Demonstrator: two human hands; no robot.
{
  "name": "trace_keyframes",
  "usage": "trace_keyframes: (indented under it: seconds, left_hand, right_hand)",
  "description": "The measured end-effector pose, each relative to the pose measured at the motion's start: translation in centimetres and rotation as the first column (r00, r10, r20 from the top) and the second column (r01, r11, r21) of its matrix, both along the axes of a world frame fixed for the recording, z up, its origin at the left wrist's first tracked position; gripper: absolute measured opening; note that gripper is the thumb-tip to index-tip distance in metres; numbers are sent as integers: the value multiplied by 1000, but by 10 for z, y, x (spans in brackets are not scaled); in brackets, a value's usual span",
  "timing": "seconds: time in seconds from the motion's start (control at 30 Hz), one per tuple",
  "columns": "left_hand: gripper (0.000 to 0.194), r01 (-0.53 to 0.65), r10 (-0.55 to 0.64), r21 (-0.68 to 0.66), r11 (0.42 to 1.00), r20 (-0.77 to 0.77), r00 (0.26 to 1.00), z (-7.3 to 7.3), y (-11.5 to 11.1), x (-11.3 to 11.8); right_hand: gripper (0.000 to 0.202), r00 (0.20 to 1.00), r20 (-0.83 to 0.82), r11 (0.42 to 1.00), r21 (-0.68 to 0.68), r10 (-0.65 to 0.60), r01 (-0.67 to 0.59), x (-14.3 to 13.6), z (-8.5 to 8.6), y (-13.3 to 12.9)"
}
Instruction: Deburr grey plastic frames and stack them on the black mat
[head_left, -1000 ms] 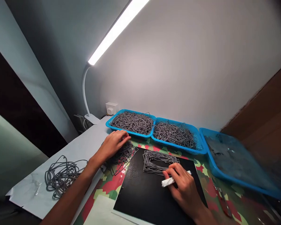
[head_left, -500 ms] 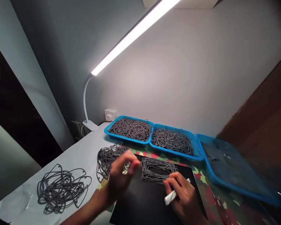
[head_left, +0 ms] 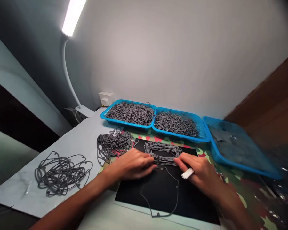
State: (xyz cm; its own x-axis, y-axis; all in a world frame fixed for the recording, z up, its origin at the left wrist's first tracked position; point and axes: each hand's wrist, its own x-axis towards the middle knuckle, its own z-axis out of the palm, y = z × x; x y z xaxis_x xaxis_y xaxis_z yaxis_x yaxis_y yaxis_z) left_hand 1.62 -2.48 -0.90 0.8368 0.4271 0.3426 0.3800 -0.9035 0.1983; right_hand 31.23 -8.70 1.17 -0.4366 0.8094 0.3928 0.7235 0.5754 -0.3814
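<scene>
A stack of grey looped strips (head_left: 163,160) lies on a black board (head_left: 192,195). My left hand (head_left: 136,163) is closed at the stack's lower left corner; what its fingertips pinch is too small to make out. A single thin grey loop (head_left: 178,191) hangs down over the board's near edge, its upper end close to my left fingertips. My right hand (head_left: 194,166) touches the stack's lower right corner with its fingertips, and a small white roll (head_left: 187,173) is tucked in that hand.
Tangled grey loops (head_left: 115,143) lie left of the board, with another tangle (head_left: 62,175) farther left. Two blue baskets (head_left: 127,124) (head_left: 180,136) hold grey strips. At the right is a third blue tray (head_left: 240,167). A lamp (head_left: 68,70) stands back left.
The view has tilted down. My left hand has lowered from the air to the stack's left corner. A single loop now lies on the board below the stack. My right hand remains by the right corner.
</scene>
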Motion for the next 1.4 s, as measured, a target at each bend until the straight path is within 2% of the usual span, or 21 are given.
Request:
trace_keyframes:
  seconds: [0.07,0.13,0.17,0.27,0.33,0.47,0.63,0.77,0.93,1.07,1.17,1.23,1.33,1.4]
  left_hand:
    - [42,-21,11,-111,994,-88,996,2,5,-8]
    - [46,-49,20,-197,979,-148,989,3,4,-10]
    - [45,-58,20,-222,973,-167,986,4,2,-9]
    - [32,-83,34,-232,969,-210,977,6,-5,-4]
    - [30,-92,43,-205,974,-234,971,7,-9,0]
    - [29,-79,43,-140,987,-248,968,6,-13,3]
    - [27,-75,39,-149,986,-231,972,5,-9,1]
    - [36,-66,28,-195,978,-193,981,9,-8,-1]
    - [38,-56,12,-251,966,-173,985,7,-10,1]
    - [32,-43,-17,-329,943,-177,984,8,-11,3]
    - [26,-15,-59,-437,899,-155,986,13,-12,5]
    - [21,1,-79,-513,858,-131,988,16,-12,5]
    - [9,17,-100,-604,797,-104,989,21,-11,6]
    - [14,27,-97,-625,780,-78,992,23,-11,7]
  right_hand:
    - [25,996,60,986,-156,68,-58,1,1,-5]
    - [9,988,103,975,-202,111,-89,0,-5,-10]
    - [5,984,129,977,-190,121,-96,-2,-10,-12]
    - [22,975,194,992,-86,107,-92,-9,-28,-15]
    - [25,975,200,995,-43,96,-89,-13,-36,-14]
    - [13,981,176,996,-52,86,-78,-18,-37,-11]
    - [19,982,166,996,-11,91,-91,-17,-40,-13]
    - [20,984,122,992,9,127,-129,-12,-46,-17]
    - [20,991,79,994,0,109,-109,-8,-34,-20]
    - [16,994,-5,987,-123,105,-105,-5,-20,-24]
    - [13,985,-156,964,-246,69,-106,-2,-16,-27]
    - [9,970,-240,954,-279,41,-109,2,-15,-29]
    - [12,958,-287,966,-245,13,-86,7,-12,-27]
    - [14,958,-286,975,-210,6,-69,11,-10,-25]
